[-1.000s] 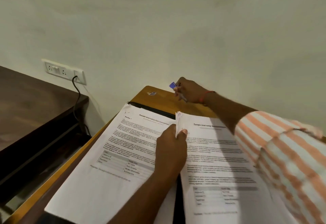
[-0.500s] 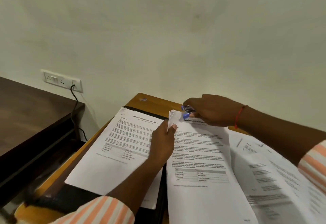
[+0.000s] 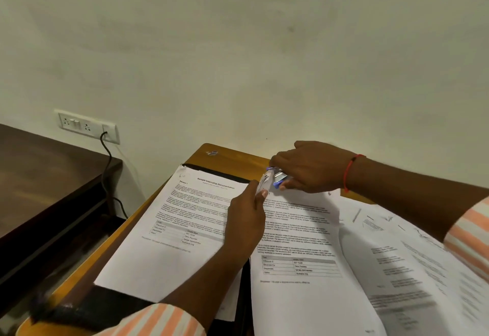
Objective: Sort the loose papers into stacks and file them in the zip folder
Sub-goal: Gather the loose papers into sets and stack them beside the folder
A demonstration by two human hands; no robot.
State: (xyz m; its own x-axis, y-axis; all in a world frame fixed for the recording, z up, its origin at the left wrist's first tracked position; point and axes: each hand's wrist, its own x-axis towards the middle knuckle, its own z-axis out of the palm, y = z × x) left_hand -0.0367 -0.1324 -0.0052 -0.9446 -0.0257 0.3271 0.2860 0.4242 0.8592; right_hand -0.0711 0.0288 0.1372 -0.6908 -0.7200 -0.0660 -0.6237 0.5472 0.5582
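Three piles of printed papers lie on a wooden desk (image 3: pixel 232 159). The left stack (image 3: pixel 169 235) rests on a black zip folder (image 3: pixel 111 306). My left hand (image 3: pixel 244 219) pinches the lifted top left corner of the middle stack (image 3: pixel 296 256). My right hand (image 3: pixel 309 167) grips a small blue and silver stapler (image 3: pixel 276 178) set over that same corner. A third, looser pile (image 3: pixel 402 261) lies to the right, partly under my right forearm.
A dark wooden table (image 3: pixel 39 177) stands lower to the left. A wall socket plate (image 3: pixel 84 125) with a black cable (image 3: pixel 105 166) plugged in sits above it. A small sticker (image 3: pixel 212 153) marks the desk's far corner. The wall is close behind.
My right hand came back from the desk's far edge with the stapler and set it over the corner that my left hand holds. The view tilted up.
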